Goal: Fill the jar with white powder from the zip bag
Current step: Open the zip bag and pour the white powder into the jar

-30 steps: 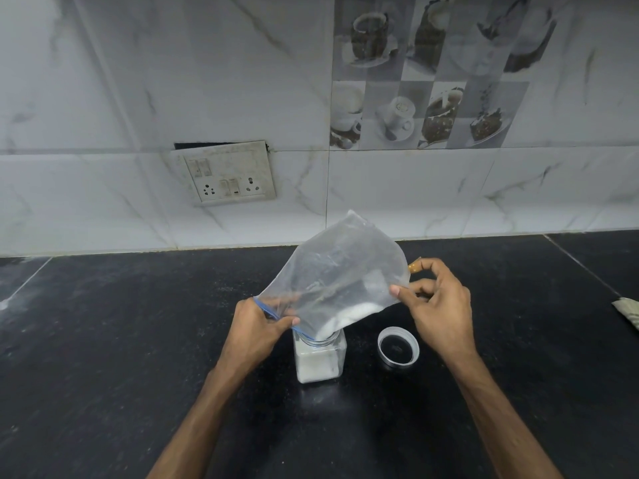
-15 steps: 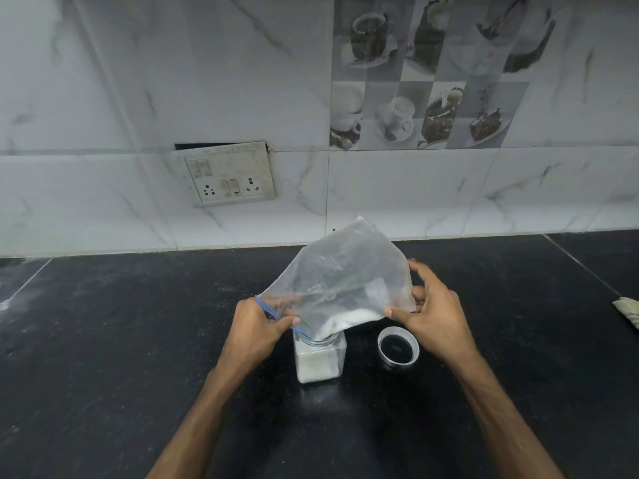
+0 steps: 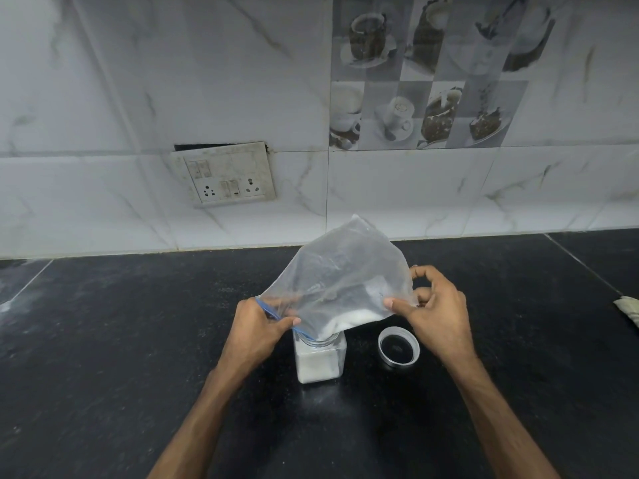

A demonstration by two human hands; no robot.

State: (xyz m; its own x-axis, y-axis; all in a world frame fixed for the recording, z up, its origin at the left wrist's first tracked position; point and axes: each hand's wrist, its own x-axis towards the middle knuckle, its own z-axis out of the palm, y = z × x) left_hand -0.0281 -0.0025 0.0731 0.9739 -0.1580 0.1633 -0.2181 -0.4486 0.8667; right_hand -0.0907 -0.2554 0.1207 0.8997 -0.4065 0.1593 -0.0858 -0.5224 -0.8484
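The black bench [image 3: 103, 357] filled the lower half of your view, running back to a white marble-tiled wall [image 3: 103, 98] that carried a grimy switch plate [image 3: 224, 174] and a panel of coffee-cup tiles [image 3: 425, 74]. A pale cloth [image 3: 629, 307] showed at the right edge of the bench; too little of it was in view to tell more.

You held the bag [image 3: 342, 278] tilted above the bench, its closed bottom corner up toward the wall and its blue-zipped mouth down at the jar [image 3: 320, 359]. The mouth edge sat right at the jar's opening; whether it touched the rim could not be told. Powder [image 3: 352, 318] lay banked along the bag's lower side, sloping toward the mouth.

Your left hand [image 3: 257, 331] had its grip clamped on the bag's mouth edge, thumb on the near face by the blue zip, fingers behind the plastic. Your right hand [image 3: 437, 312] pinched the bag's right edge between thumb and forefinger, the other fingers curled loosely behind.

The jar stood upright on the bench under the bag, square-sided and clear, with white powder filling most of its body. The lid [image 3: 398, 348] lay on the bench just right of the jar, open side up, below your right hand and apart from it.
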